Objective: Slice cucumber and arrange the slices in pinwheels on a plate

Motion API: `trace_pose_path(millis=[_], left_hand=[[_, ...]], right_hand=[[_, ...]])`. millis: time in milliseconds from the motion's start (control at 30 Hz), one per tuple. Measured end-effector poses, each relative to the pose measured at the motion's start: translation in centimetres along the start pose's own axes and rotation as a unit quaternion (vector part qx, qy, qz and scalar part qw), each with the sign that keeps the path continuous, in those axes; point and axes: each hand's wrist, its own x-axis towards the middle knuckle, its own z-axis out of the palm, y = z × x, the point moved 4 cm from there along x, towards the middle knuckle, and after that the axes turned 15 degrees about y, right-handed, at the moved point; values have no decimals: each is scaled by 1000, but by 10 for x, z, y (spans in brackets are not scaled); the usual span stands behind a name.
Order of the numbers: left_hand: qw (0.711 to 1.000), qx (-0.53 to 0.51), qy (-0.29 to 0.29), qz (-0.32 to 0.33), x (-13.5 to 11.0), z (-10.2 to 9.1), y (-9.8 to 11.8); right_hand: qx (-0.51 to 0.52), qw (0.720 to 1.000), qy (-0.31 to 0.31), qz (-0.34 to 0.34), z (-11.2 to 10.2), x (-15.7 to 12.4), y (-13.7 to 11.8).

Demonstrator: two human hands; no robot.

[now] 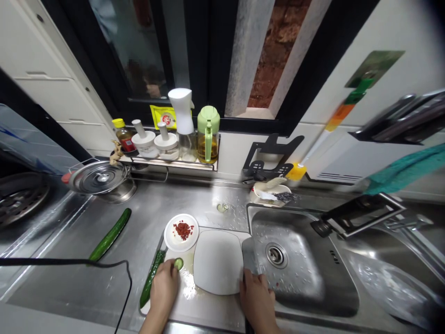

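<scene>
My left hand (164,284) is over the cutting board (187,306), its fingers curled together at the edge of a cucumber slice (178,264). A whole cucumber (149,284) lies along the board's left edge, partly behind that hand. My right hand (257,297) is closed around the dark handle of a kitchen knife (249,253), whose wide blade points away from me at the board's right side. Between my hands is a white rounded plate (218,264). Behind the left hand, a small white plate (168,235) holds red dried berries.
Another cucumber (110,235) lies on the steel counter at left. A sink (299,283) borders the board on the right. A lidded pot (118,192) and a shelf of bottles and jars (208,144) stand behind. A black cable (107,265) crosses the left foreground.
</scene>
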Motion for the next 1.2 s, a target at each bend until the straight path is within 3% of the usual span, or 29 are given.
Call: trace_pose_path(millis=[433, 767, 967, 1200], left_hand=[[997, 32, -52, -38, 1, -9, 5], [998, -64, -9, -8, 8, -13, 3], [987, -139, -84, -20, 15, -14, 8], [930, -289, -227, -1, 12, -6, 55]], right_hand=[[14, 1000, -24, -2, -1, -3, -8], [72, 997, 8, -30, 16, -1, -6], [229, 968, 63, -85, 23, 5, -26], [410, 901, 24, -139, 12, 27, -62]])
